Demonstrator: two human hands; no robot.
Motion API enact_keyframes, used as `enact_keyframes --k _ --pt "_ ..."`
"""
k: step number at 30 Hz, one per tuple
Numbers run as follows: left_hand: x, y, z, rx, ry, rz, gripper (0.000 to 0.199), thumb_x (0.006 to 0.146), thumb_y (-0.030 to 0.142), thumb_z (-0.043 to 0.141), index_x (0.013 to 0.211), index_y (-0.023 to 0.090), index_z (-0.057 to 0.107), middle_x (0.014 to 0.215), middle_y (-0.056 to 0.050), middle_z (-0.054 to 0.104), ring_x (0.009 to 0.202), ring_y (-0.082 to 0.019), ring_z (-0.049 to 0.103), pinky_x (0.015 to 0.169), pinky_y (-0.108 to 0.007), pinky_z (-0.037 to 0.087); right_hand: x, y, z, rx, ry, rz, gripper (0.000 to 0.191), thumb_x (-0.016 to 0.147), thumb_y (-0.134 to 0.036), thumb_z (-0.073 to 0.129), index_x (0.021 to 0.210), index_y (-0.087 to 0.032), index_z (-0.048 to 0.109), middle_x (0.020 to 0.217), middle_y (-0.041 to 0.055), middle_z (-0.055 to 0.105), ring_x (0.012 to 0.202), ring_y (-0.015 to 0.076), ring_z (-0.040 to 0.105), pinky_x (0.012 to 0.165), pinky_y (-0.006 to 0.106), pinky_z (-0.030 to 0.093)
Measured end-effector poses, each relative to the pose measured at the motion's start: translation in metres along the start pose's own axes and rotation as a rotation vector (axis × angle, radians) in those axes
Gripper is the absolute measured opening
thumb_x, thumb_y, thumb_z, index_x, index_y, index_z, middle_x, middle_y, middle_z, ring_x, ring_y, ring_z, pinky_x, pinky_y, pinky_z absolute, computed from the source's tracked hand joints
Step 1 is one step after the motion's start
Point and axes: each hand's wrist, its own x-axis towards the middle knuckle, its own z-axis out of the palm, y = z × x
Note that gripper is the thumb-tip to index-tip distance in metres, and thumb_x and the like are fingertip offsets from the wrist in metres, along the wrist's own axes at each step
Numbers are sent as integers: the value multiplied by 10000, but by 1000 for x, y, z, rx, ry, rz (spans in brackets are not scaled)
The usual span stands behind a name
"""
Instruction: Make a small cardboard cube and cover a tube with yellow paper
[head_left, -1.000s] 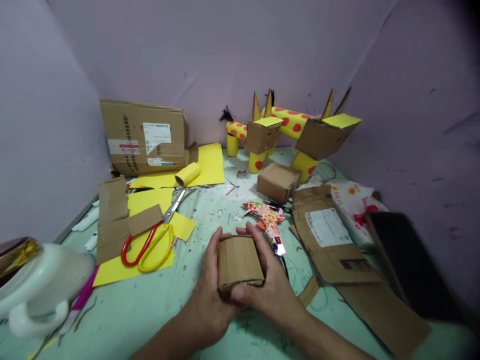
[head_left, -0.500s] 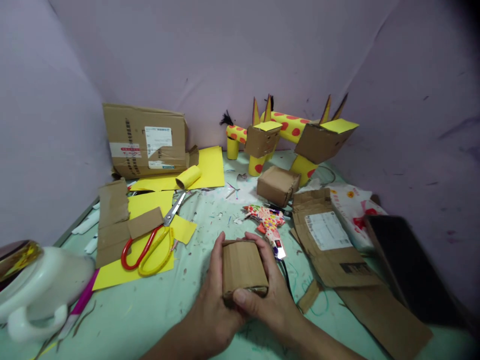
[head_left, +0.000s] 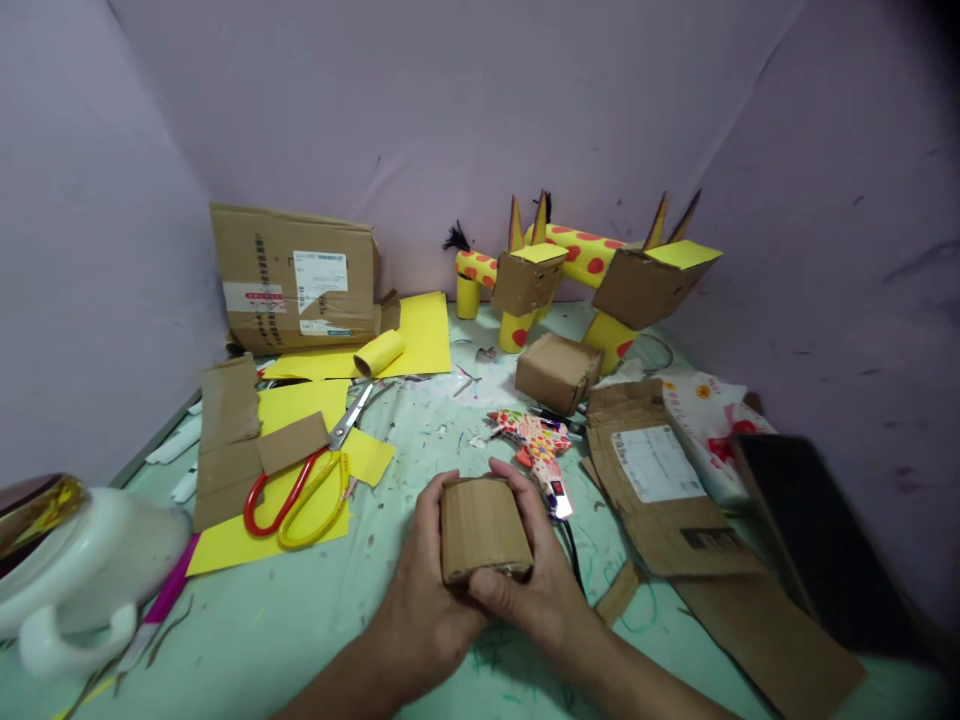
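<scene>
Cardboard box (head_left: 486,525): edged slightly left since half a second ago; now low in view, 6 o'clock.
Hold: left hand (head_left: 431,600) at box's 9, right hand (head_left: 551,580) at its 3, snug around it, right thumb (head_left: 489,586) on near edge.
Thumb: pressing too hard might buckle that edge.
Glue gun (head_left: 538,446): box's 1 o'clock; dark cord (head_left: 574,556) might snag a swinging right hand.
Scissors (head_left: 332,460): box's 10 o'clock.

The hands (head_left: 429,600) are bare, and the slim forearms (head_left: 341,665) are uncovered where they show.

White mug (head_left: 131,535), left; phone (head_left: 817,530) (all dark), right
</scene>
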Motion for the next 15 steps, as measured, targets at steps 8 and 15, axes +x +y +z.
enact_keyframes --k 8,15 --pt "4 14 -6 -99 -10 16 859 641 388 733 1318 205 238 1311 -125 424 1132 -300 500 948 -412 418 1 4 -7 59 -90 4 904 717 -584 649 1417 -219 208 1276 110 514 1116 277 563 926 389 471" --pt "7 18 -8 -349 -40 36 825 628 370 740 1297 203 287 1251 -91 486 1091 -284 527 882 -355 459 2 2 -9 39 -99 37 943 762 -577 608 1480 -209 119 1394 108 437 1225 276 480 1022 432 377"
